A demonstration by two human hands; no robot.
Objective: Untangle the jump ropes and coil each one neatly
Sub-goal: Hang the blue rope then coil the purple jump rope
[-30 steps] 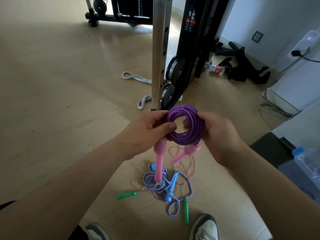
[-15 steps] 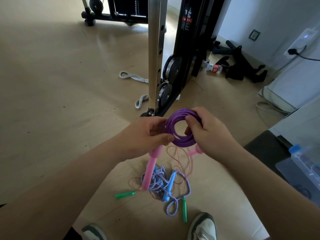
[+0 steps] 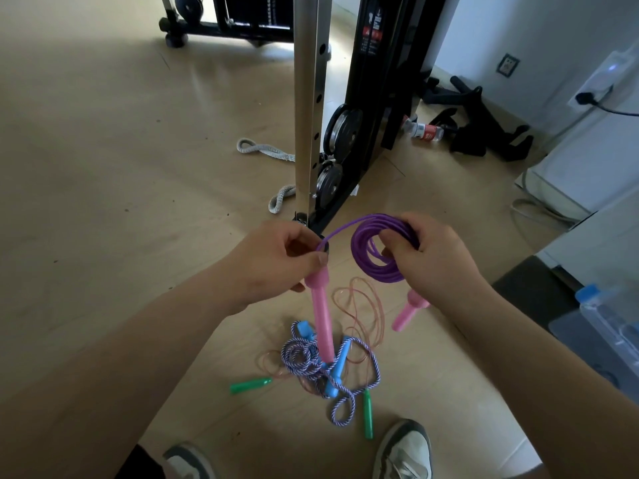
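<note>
The left hand (image 3: 276, 261) is curled, thumb and fingers pinching the purple plastic jump rope (image 3: 375, 264) just above its long pink plastic handle (image 3: 320, 316). That handle hangs almost straight down, its tip over the heap on the floor. From the pinch, 1 loose strand arches up and to the right into the top of the coil. The coil lies just right of the left hand, its loops facing the camera. The right hand (image 3: 442, 261) grips the coil's right side, fingers closed through the loops. The second pink handle (image 3: 409, 312) dangles below it, tilted down and left. In my judgement the next wrap turns on that short span, and the left hand is the one placed to feed it rightward onto the coil.

On the pale wooden floor (image 3: 103, 202) below, 2 more ropes lie tangled together: a thin reddish cord (image 3: 363, 302) with 2 green plastic handles (image 3: 250, 386), and a blue-and-white braided rope (image 3: 375, 369) with 2 blue plastic handles (image 3: 336, 373). That makes 3 ropes and 6 handles.
</note>
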